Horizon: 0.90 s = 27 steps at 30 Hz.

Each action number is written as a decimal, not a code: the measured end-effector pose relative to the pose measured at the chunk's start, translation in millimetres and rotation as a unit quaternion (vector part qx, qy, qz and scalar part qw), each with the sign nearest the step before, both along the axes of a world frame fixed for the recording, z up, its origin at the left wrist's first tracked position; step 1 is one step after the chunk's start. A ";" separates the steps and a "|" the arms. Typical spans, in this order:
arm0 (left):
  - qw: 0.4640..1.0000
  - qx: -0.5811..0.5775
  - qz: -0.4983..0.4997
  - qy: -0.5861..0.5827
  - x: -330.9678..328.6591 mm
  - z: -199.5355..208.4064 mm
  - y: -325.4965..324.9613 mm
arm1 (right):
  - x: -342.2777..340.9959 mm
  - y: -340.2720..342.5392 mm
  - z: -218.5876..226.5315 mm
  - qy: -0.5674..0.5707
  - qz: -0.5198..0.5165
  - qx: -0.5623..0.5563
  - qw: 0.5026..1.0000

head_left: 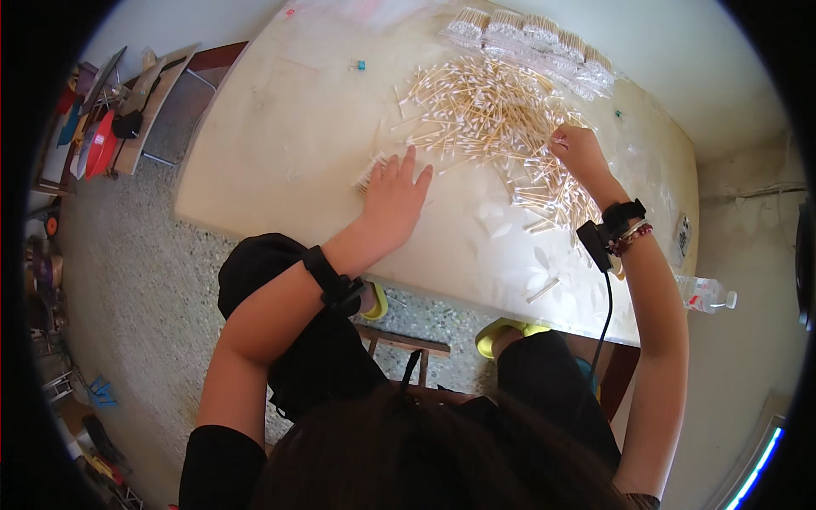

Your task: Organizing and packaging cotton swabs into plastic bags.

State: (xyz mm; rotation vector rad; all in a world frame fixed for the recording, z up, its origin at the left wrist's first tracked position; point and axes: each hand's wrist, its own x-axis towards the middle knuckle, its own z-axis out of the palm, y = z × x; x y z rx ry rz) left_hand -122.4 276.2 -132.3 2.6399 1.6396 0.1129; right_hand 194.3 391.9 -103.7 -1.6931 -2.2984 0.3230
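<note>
A large loose heap of cotton swabs, with thin wooden sticks and white tips, spreads over the far middle and right of the pale table. My right hand is over the heap's right side, its fingers pinched together on a cotton swab whose pale tip shows at the fingertips. Left of the heap, my left hand lies flat with fingers apart. Under and beside its fingers sits a small row of cotton swabs, partly hidden by the hand.
Clear bags packed with cotton swabs line the far edge. A teal binder clip lies at the far left. A few stray swabs are near the front edge. By the right edge is a plastic bottle; a shelf with a red basin stands left.
</note>
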 end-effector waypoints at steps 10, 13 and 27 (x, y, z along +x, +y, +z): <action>0.989 -0.023 -0.095 -0.110 15.1 11.2 -2.3 | 20.9 -13.2 25.4 0.191 -0.054 -0.113 0.973; 0.976 -0.053 -0.104 -0.187 20.1 14.5 1.7 | 19.4 -20.5 26.8 0.312 -0.073 -0.155 0.934; 0.957 -0.043 -0.191 -0.214 46.8 -16.6 -16.9 | -36.1 -120.4 -3.0 0.120 0.111 -0.066 0.984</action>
